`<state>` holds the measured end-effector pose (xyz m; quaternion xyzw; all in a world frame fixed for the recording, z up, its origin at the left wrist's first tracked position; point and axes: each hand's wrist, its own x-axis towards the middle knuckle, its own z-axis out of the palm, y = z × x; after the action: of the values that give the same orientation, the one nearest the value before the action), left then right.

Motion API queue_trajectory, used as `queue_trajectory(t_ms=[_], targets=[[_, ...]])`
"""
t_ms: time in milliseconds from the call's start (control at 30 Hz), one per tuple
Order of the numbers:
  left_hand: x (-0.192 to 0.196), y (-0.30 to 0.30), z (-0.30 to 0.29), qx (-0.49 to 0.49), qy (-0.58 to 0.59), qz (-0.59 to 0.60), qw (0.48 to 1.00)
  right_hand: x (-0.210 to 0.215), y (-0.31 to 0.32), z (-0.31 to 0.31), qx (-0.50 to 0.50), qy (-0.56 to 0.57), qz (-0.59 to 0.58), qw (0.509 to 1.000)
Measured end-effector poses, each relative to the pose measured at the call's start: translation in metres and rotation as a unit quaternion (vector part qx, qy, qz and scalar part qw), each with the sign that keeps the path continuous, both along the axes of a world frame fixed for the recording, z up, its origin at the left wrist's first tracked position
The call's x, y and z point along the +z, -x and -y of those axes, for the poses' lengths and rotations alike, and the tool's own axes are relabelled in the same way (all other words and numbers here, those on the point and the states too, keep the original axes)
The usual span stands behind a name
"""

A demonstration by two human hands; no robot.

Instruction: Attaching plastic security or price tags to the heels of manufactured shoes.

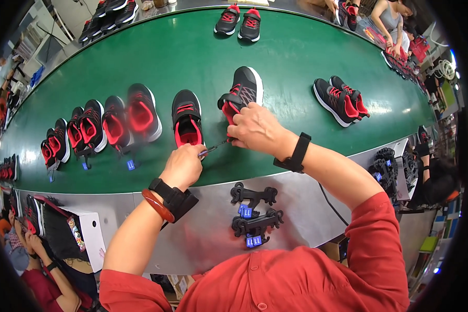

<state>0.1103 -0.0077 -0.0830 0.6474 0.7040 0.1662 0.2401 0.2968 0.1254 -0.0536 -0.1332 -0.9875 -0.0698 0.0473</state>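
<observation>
Likely light and soft: hold by the heel

The left shoe [186,112] sits just ahead of my left fingers [195,152], which pinch a thin dark piece [209,151]. My right fingers [237,131] pinch the right shoe [244,90], probably stiffer at the sole.

Black shoes [187,99] stand on a green table [192,57].

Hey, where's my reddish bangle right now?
In the head view, the reddish bangle sits left of centre, around the left forearm, just elbow-side of the black wristband.
</observation>
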Motion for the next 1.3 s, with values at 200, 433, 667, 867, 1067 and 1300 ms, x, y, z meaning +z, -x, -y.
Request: queue_trajectory(t_ms=[200, 433, 667, 867, 1067, 1300], targets=[[0.008, 0.012, 0.002, -0.050, -0.089, -0.017, 0.995, 0.007, 0.014, 0.011, -0.021, -0.078, 0.019, 0.997], [0.023, 0.059, 0.024, -0.052, -0.169, -0.039, 0.984, -0.012, 0.062, 0.015, -0.083, 0.061, -0.138, 0.985], [0.018, 0.073, 0.009, -0.058, -0.075, -0.097, 0.991, 0.003, 0.017, 0.033, -0.056, 0.250, -0.200, 0.946], [0.024, 0.092, 0.001, -0.085, -0.001, -0.095, 0.992, -0.019, -0.099, 0.037, -0.217, 0.199, -0.132, 0.946], [0.021, 0.101, -0.002, -0.112, 0.031, -0.111, 0.987, -0.052, -0.186, 0.056, -0.325, 0.148, -0.170, 0.918], [0.007, 0.122, -0.004, -0.114, 0.059, -0.158, 0.979, -0.030, -0.173, 0.068, -0.342, 0.166, -0.164, 0.910]])
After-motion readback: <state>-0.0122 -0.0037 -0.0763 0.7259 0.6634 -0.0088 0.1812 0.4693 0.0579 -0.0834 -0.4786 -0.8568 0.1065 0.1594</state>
